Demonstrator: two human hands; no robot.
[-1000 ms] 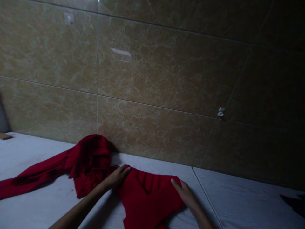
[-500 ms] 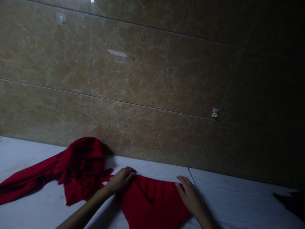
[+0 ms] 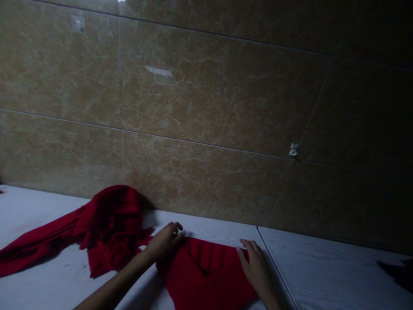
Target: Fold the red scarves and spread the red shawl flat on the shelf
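The room is dim. A person leans over a flat white wooden table that runs along a shiny brown stone wall. On the table lies a long dark red soft cloth. The part near the person is folded flat and smooth. The other part is bunched up in a heap against the wall on the left, and a long tail of it stretches away across the table to the left edge. The left hand sits on the far left corner of the flat part, just beside the heap. Its fingers are bent and close together, with the tips down on the cloth edge, but it is too dark to tell if they pinch the cloth or only press it. The right hand lies on the far right corner of the flat part. Its fingers are straight and a little spread, resting flat on top and not gripping. Just beside the right hand a thin line runs across the table where two boards meet. A small white bit sticks to the wall, up and to the right. A dark shape lies on the table at the far right, well apart from the cloth. I cannot tell what it is.
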